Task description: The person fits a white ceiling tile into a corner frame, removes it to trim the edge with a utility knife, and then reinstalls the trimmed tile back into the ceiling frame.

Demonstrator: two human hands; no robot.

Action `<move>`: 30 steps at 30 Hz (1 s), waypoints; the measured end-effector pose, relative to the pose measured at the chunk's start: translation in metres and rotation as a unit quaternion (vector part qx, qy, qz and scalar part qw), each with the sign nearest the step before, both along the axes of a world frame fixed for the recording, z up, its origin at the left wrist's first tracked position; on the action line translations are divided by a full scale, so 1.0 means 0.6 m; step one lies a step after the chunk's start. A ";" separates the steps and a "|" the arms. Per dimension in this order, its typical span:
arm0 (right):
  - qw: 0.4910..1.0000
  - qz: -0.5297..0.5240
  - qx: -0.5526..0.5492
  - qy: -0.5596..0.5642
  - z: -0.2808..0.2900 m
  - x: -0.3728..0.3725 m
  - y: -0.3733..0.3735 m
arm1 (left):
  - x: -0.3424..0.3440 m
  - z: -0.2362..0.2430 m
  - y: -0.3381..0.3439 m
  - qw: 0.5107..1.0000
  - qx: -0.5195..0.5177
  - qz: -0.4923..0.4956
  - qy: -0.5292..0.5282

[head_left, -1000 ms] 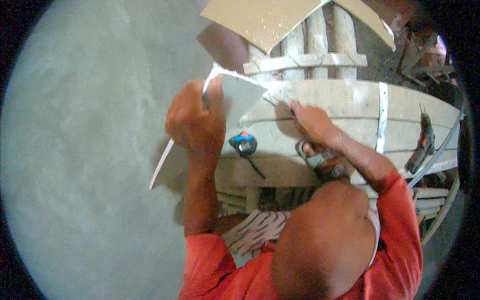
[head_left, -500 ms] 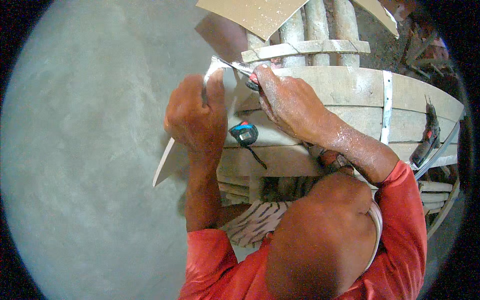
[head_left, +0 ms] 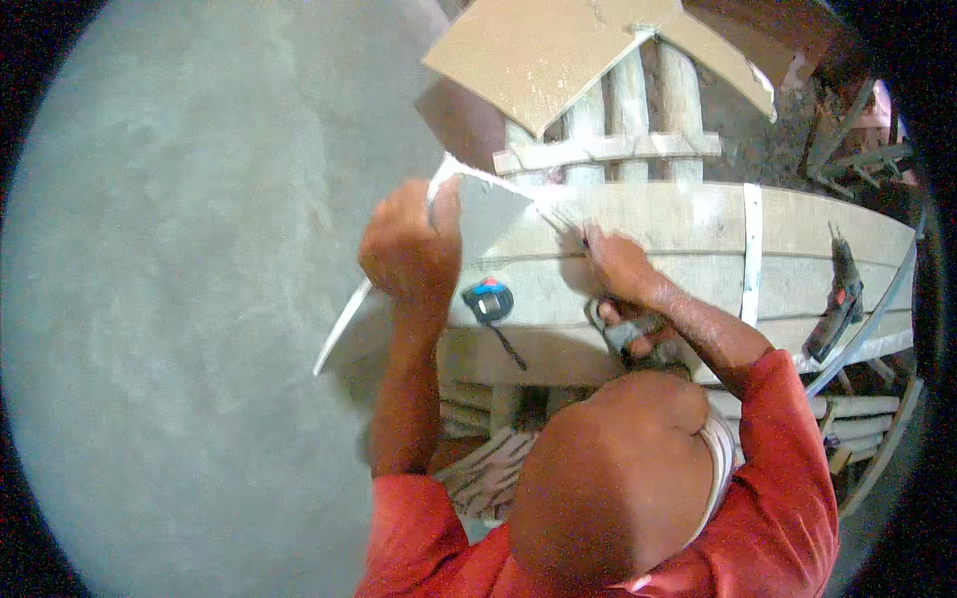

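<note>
My left hand (head_left: 411,244) is closed around a thin white-edged board piece (head_left: 493,214), which looks like plasterboard. Its pale grey face shows to the right of the hand, and a narrow end reaches down left below the fist. My right hand (head_left: 623,267) is wrapped around a utility knife (head_left: 566,225), partly hidden by the fingers. The blade is blurred and points up left at the board's right corner; whether it touches cannot be made out. A black and blue tape measure (head_left: 488,301) with a strap lies on the planks (head_left: 678,264) between my hands.
A white metal strip (head_left: 752,254) crosses the planks at right, near a black hand tool (head_left: 837,304) with thin prongs. Large tan board sheets (head_left: 538,65) rest on poles (head_left: 628,100) at the far side. A grey wall or floor surface (head_left: 199,299) fills the left.
My right hand and the knife have moved down and right, away from my left hand, along the board's edge. The left hand still grips the board, whose face now shows more. The view has shifted slightly.
</note>
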State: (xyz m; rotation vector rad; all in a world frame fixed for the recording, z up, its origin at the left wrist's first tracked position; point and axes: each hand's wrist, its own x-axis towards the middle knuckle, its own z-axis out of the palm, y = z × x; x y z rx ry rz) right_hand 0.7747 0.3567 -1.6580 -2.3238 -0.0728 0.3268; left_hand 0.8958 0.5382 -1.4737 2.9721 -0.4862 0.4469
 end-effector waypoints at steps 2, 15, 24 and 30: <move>0.998 -0.051 0.020 -0.020 0.092 0.076 -0.005 | 0.023 -0.003 0.000 0.999 -0.019 0.032 -0.029; 0.998 0.018 0.041 -0.035 0.134 0.115 0.043 | 0.015 -0.001 0.012 0.999 -0.051 0.005 -0.012; 0.995 -0.060 0.064 -0.042 0.128 0.126 0.025 | 0.029 -0.020 0.025 0.996 -0.088 -0.003 -0.018; 0.991 -0.013 0.082 -0.101 0.130 0.131 0.052 | 0.020 -0.014 0.008 0.998 -0.068 0.000 -0.017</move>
